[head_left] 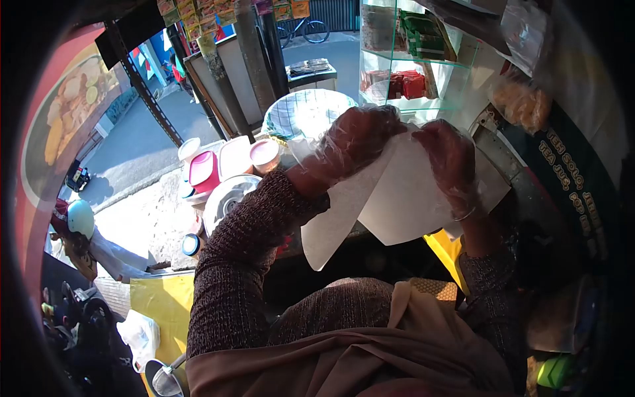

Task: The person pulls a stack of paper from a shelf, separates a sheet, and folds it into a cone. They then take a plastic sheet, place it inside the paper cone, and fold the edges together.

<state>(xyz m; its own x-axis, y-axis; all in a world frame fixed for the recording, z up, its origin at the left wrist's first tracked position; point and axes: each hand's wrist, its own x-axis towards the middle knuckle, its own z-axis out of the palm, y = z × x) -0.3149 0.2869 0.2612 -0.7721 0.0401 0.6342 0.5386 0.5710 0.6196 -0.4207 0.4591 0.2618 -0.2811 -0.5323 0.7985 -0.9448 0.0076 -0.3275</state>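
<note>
Clear plastic gloves cover both of my hands. My left hand (354,145) is closed, pinching the top edge of a white paper sheet (344,212) that hangs down in front of me. My right hand (450,162) is closed at the upper edge of a second white paper panel (405,198), close beside the left fingertips. The two panels spread apart toward the bottom, and their upper ends meet between my fingers. Whether they are one folded wrapping paper or separate sheets, I cannot tell.
Past my hands is a checkered round cover (311,109). Left of it stand a pink-lidded container (204,171) and a round lid (225,198). A glass shelf (423,63) holds packets. Sachets (198,16) hang overhead, and a strainer (165,382) lies low at left.
</note>
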